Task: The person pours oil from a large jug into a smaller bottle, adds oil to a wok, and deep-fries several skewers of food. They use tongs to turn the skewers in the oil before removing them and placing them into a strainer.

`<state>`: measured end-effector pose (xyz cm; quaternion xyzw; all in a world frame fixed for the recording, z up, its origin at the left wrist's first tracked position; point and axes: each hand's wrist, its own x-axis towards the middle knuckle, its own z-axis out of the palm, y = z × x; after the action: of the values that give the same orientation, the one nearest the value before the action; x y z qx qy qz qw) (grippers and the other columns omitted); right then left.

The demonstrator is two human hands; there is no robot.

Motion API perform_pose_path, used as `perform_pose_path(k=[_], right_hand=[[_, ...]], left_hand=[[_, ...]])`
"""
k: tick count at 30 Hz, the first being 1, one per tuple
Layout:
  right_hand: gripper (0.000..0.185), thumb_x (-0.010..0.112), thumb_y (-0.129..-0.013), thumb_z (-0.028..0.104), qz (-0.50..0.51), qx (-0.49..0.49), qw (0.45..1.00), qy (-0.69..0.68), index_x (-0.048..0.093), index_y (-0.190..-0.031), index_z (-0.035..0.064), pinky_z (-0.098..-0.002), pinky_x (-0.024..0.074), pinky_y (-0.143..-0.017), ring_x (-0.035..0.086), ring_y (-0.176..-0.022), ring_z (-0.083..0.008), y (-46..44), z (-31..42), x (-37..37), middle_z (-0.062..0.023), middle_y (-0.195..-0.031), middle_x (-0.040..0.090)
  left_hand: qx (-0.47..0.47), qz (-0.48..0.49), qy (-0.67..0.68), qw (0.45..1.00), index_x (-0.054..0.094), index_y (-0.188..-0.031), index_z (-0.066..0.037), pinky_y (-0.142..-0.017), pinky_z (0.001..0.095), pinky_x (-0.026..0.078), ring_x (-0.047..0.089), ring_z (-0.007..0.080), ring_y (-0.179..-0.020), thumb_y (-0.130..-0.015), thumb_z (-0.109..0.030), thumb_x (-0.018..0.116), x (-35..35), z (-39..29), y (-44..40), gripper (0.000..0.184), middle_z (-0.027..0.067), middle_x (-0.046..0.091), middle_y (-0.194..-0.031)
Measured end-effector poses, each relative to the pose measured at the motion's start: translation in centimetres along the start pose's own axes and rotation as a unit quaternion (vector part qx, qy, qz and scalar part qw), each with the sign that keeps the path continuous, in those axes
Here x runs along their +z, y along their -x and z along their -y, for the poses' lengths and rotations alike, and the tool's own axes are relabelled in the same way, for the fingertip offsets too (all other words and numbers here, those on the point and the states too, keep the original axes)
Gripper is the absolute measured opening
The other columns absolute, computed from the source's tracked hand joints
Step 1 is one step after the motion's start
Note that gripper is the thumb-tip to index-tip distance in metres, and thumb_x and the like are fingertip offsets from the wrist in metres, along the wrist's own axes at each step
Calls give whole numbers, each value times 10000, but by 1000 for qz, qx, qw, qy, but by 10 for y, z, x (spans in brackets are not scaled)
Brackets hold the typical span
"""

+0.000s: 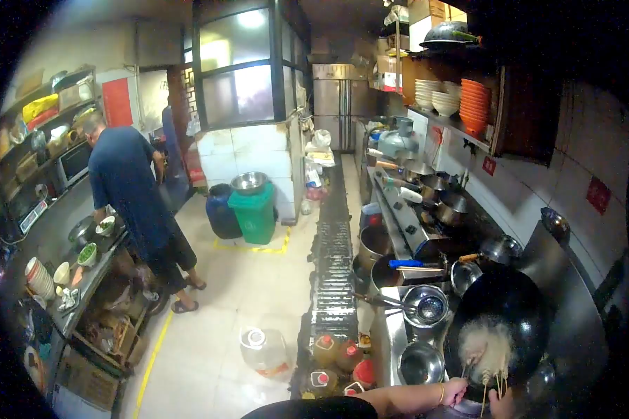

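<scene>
Skewers [499,380] stand in the wok nearest me, loaded ends down in a pale, steaming or frothy patch, bare sticks leaning over the near rim towards me, probably so my fingers keep clear of the heat. My right hand [502,405] is at those sticks, thumb raised beside them; the frame's edge cuts it off, so I cannot tell whether it grips them. My left hand [454,392] is curled tight around a thin utensil [471,364] that reaches into the wok; its exact kind is too blurred to tell.

The black wok [521,297] sits low in the stove, its deep slope likely keeping the food gathered near me. Just to its left, on the steel counter, are a strainer [430,308] resting in a metal bowl and, closer, a second metal bowl [421,364], within easy reach. Jugs [349,356] crowd the floor beside the counter, seemingly to leave the walkway free.

Farther along the stove, pots [452,207] line up with handles turned towards the aisle, presumably for quick grabbing. Across the aisle, a co-worker [129,181] bends over bowls at another counter. Beyond stands a green bin [255,218] topped by a metal basin [249,183].
</scene>
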<state>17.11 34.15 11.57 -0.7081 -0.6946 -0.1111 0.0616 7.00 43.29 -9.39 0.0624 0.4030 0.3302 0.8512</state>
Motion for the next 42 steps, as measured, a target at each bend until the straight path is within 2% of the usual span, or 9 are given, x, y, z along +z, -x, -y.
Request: perform_pose_path(k=[7,14,20,23,24,28,31,34,42], right_hand=[[166,547,-758,107,55,121,990,-42,539,-892,10,-415,472,-664,585,-767,-348,-6,4,114,-205,-886,571],[112,497,-804,109,-9,82,995,-60,599,-814,64,-405,446,-483,575,-582,-302,-28,-85,180,-140,-682,574],[220,513,-822,205,76,169,944,-274,569,-882,0,-416,456,-628,577,-679,-328,-21,-92,181,-171,-708,593],[119,564,-818,218,180,341,635,-669,591,-840,104,-224,211,-306,307,-365,-67,-11,-55,160,45,-520,390],[125,558,-822,215,180,376,568,-710,589,-866,102,-217,223,-310,312,-369,-58,-9,-37,149,53,-529,402],[126,514,-846,210,217,371,323,-843,553,-887,97,-203,262,-312,325,-388,-53,-7,-20,162,39,-584,432],[170,486,-854,229,228,398,375,-806,536,-891,71,-207,310,-324,405,-403,-66,-3,-9,159,4,-606,495],[172,471,-853,222,225,382,556,-703,524,-864,58,-241,355,-344,463,-426,-107,2,-4,151,-19,-615,520],[229,440,-878,243,152,343,622,-687,529,-800,46,-326,397,-354,532,-460,-185,5,-1,178,-73,-612,538]], left_hand=[[61,-3,-11,998,377,-558,-140,-316,338,256,304,153,-331,-846,-282,438,-3,5,10,327,-5,336,-450],[85,-12,-12,996,400,-607,-176,-315,281,166,301,119,-388,-804,-205,419,-12,-4,23,200,-31,347,-499],[0,64,29,997,410,-633,-203,-342,236,213,270,79,-390,-880,-351,440,-16,-34,85,289,-69,310,-488],[-42,71,-1,997,364,-646,-206,-338,203,185,219,70,-397,-906,-406,389,-4,-41,96,329,-69,242,-497],[88,193,-171,962,376,-660,-203,-337,200,186,220,70,-397,-909,-408,380,-26,-38,69,322,-67,246,-499],[-68,39,31,996,435,-732,-174,-352,190,203,225,64,-397,-918,-407,351,-7,-36,80,310,-65,266,-516],[-26,47,7,999,450,-799,-153,-374,194,215,228,65,-411,-914,-382,382,-9,-29,75,266,-69,255,-524],[-10,11,-53,998,456,-863,-150,-378,199,215,230,61,-415,-911,-350,390,-6,-24,69,216,-70,264,-530],[14,-53,-56,997,436,-795,-162,-383,204,233,282,70,-431,-901,-235,343,7,-18,52,159,-60,371,-551]])
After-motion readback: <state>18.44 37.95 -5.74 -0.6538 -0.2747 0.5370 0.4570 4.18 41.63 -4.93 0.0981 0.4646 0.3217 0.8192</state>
